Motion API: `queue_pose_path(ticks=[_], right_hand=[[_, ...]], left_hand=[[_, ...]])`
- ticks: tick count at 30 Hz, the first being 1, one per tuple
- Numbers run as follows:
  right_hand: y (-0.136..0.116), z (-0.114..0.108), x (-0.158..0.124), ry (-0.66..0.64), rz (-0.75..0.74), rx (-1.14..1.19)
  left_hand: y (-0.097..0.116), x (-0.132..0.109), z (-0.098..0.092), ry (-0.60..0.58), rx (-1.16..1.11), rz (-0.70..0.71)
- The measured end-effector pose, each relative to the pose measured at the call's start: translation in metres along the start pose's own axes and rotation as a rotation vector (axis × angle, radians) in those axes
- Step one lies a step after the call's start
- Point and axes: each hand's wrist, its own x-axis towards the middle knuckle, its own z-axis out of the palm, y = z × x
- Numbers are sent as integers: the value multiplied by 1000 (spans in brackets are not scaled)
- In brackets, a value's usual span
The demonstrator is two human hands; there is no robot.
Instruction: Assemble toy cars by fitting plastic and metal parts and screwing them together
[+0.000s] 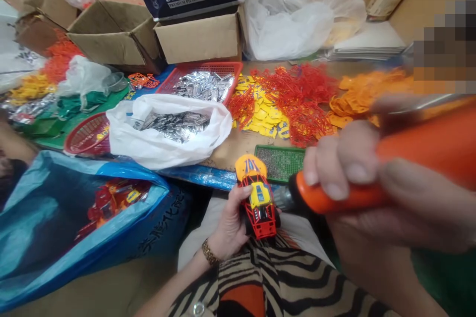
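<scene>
Left hand [232, 220] grasping a red-and-yellow toy buggy [261, 197] above the zebra-striped garment [301, 277], near a green mesh tray [296, 161]; right hand [416, 203] wrapped around an orange power screwdriver [427, 143], its nose beside the buggy, contact indeterminable.

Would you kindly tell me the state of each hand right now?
Left hand: closed, holding the toy car.
Right hand: closed, gripping the orange tool.
</scene>
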Motion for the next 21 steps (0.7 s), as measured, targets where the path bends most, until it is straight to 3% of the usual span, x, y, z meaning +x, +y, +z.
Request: queue_pose_path(ticks=[8, 21], right_hand=[[14, 0, -6, -105, -20, 91], [22, -5, -6, -130, -18, 60]], left_hand=[[1, -3, 3, 0, 24, 71], [-1, -1, 3, 20, 19, 109]])
